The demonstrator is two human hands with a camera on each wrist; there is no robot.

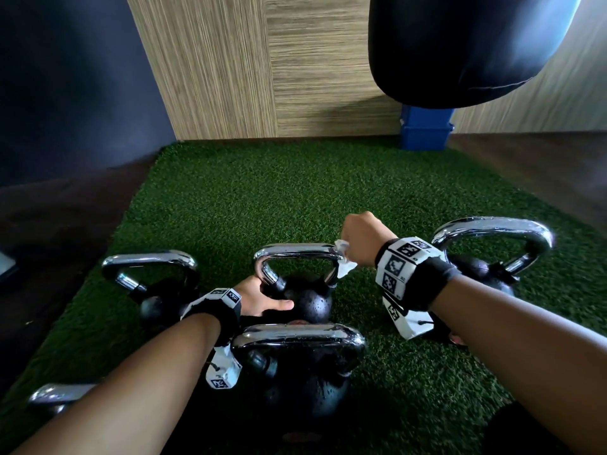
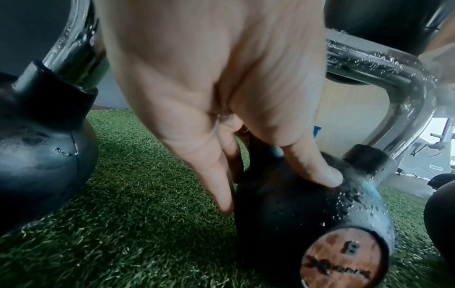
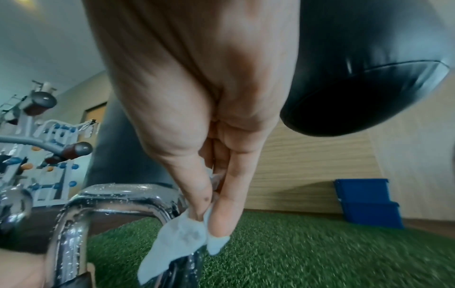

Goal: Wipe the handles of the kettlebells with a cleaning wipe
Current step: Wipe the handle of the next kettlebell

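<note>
right hand (image 1: pixel 359 239): closed on the wipe (image 3: pixel 177 239), pinched between thumb and fingertips.
wipe: draped over the right bend of the middle handle (image 1: pixel 295 250), loose end hanging down that leg.
left hand (image 1: pixel 259 298): fingers straight, not clenched; thumb pressed on top of the middle bell (image 1: pixel 312 303), fingers down its left side, apparently steadying it.
middle bell: upright on the turf (image 1: pixel 295 192); drops beaded along the handle's top bar.
progress: probably midway through this one handle, working at its right end; impossible to tell whether the top bar and left leg are already wiped.
other bells: left bell (image 1: pixel 149 259), near bell (image 1: pixel 299 336), right bell (image 1: pixel 492 228), and a fifth bell (image 1: pixel 59 394) cut off at the lower left edge. Touched by neither hand; drops on the near and right handles; no telling which are done.
left to do: likely the rest of this handle, then whichever of the other four remain.
bins (image 1: pixel 423 133): two blue, stacked by the far wall, well apart from the bells; contents hidden.
</note>
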